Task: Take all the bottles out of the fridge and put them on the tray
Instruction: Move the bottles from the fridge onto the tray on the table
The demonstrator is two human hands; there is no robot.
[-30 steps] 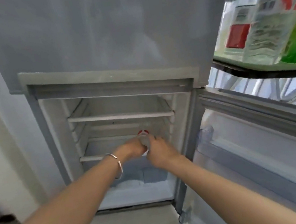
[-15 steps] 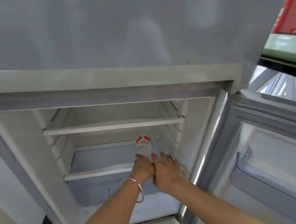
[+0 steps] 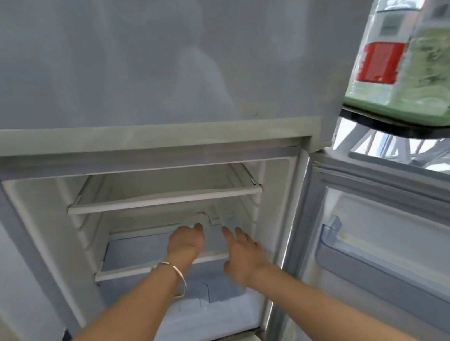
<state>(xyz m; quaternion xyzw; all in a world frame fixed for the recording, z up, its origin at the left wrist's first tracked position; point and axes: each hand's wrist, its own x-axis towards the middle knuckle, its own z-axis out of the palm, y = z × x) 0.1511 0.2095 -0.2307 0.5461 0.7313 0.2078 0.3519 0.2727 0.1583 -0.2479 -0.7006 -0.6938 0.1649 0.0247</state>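
**— Where was the bottle when you reached into the fridge?**

— On the lower white shelf (image 3: 133, 270) of the open white fridge (image 3: 147, 94), toward the back right. It was a clear plastic bottle with a red cap (image 3: 206, 217), standing upright, I think; the view was smeared there and I could make out little more than the red top and a pale neck.

**— And your hands?**

— Both were inside the compartment, over that shelf. My left hand (image 3: 185, 243), the one with the thin silver bangle (image 3: 175, 275) on its wrist, had its fingertips up against the bottle's neck, curled toward it. Whether it had really closed round it I cannot tell. My right hand (image 3: 241, 253) was loose, fingers spread, just beside the bottle on its right and holding nothing.

**— Why two hands for one bottle?**

— The upper white shelf (image 3: 164, 202) sat low over it, so I judged one hand should tip and draw it forward while the other stood ready to catch the body.

**— Where was it to go?**

— Onto the pale green tray (image 3: 403, 109) up at my right, which already carried clear bottles with red and green labels (image 3: 420, 51).
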